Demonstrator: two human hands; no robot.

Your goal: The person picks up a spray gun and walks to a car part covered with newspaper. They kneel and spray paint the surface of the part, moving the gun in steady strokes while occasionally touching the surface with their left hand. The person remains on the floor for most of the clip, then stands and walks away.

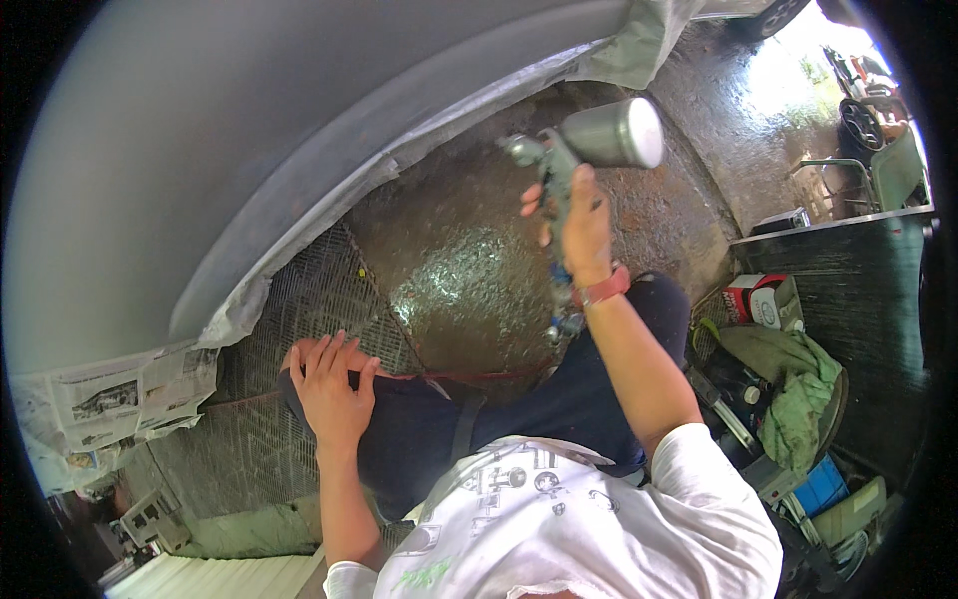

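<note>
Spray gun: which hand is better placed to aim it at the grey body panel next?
Right, most likely: the right hand grips the spray gun, its nozzle toward the grey body panel, while the left hand rests on the left leg.

brown floor [469, 290] gleamed slick through the centre, dark patterned flooring [299, 309] spread left of centre, white light [788, 80] blazed at upper right, a green-backed chair [898, 168] stood just below, a dark panel [858, 265] filled the right, pale ribbed sheeting [220, 579] lined the lower left

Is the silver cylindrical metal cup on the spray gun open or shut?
Shut: the silver cylindrical metal cup has a round white lid across its end.
</note>
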